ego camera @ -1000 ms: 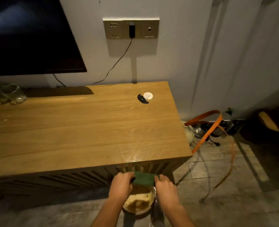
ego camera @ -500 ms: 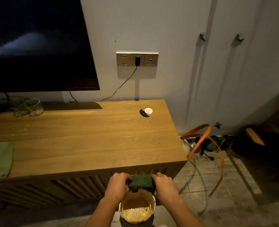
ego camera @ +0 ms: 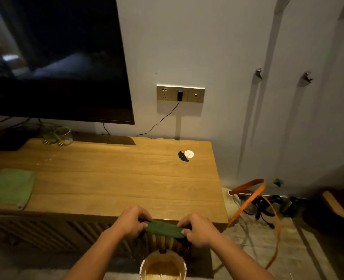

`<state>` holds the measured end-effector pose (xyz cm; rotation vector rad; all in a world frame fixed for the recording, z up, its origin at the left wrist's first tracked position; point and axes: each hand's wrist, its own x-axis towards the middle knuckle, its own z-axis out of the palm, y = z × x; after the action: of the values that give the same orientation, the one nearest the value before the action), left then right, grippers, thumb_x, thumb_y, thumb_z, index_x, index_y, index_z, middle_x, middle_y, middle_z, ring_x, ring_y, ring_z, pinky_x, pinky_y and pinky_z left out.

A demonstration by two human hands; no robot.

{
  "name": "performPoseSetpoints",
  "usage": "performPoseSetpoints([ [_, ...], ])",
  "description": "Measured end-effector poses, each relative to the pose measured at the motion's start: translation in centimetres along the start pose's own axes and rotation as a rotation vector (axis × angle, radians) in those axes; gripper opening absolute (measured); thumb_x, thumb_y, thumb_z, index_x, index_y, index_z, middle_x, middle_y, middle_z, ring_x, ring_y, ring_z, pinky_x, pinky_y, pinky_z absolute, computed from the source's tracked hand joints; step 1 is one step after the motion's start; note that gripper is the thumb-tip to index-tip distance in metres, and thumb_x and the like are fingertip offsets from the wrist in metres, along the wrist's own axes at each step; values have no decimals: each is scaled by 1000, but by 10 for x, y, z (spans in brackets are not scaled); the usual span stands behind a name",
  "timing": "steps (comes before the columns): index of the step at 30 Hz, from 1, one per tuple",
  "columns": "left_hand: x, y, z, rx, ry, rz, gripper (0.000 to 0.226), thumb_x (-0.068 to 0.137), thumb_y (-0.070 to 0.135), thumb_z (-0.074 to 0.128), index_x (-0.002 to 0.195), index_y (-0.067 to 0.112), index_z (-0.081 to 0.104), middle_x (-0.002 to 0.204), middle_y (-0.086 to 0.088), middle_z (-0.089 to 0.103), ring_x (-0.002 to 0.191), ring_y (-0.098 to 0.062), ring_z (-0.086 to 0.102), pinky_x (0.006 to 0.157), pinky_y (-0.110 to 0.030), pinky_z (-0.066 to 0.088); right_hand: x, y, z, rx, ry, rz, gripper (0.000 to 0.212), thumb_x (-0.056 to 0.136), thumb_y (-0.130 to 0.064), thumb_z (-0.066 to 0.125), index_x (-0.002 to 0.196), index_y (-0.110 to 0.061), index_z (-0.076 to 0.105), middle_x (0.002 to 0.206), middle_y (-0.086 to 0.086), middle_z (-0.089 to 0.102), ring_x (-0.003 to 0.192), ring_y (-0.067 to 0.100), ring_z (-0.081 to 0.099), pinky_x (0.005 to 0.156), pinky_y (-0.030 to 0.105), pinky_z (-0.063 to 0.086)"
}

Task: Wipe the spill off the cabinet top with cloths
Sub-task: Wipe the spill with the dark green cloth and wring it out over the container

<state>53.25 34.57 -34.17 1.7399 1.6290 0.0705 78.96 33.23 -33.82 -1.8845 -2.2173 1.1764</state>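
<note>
A dark green cloth (ego camera: 165,229), rolled into a tight bar, is gripped at its two ends by my left hand (ego camera: 131,222) and my right hand (ego camera: 199,229). It is held just in front of the front edge of the wooden cabinet top (ego camera: 116,178). Directly below the cloth stands a round container (ego camera: 163,266) with brownish liquid in it. A second, light green cloth (ego camera: 8,187) lies flat on the cabinet top at the far left. Small pale specks (ego camera: 46,159) lie on the wood at the back left.
A dark TV (ego camera: 54,57) hangs over the cabinet's back left, with a glass jar (ego camera: 63,136) below it. A small black and white item (ego camera: 185,155) lies at the back right. Orange straps (ego camera: 253,199) and dark clutter lie on the floor to the right. A wall socket (ego camera: 180,93) has a cable.
My hands and the rolled cloth have risen from low above the container to the cabinet's front edge. The view has tilted up, showing more TV and wall.
</note>
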Motion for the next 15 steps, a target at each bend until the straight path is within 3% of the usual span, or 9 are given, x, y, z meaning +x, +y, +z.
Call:
performPoseSetpoints([
  [8,-66,-49,-53,-86,203,-195,23,87,15,70,108,23,75,110,4,74,105,-6,64,95,-21,49,48,-96,-9,-186,-144,-281,26,92,-26,63,116,-26,72,116,-8,71,107,9,61,86,17,42],
  [15,-105,-132,-137,-18,291,-266,28,87,10,62,109,21,75,113,-1,74,107,-12,65,94,-22,50,89,-220,35,-235,-125,-417,32,92,-20,57,122,-23,69,122,1,70,118,18,58,97,23,42],
])
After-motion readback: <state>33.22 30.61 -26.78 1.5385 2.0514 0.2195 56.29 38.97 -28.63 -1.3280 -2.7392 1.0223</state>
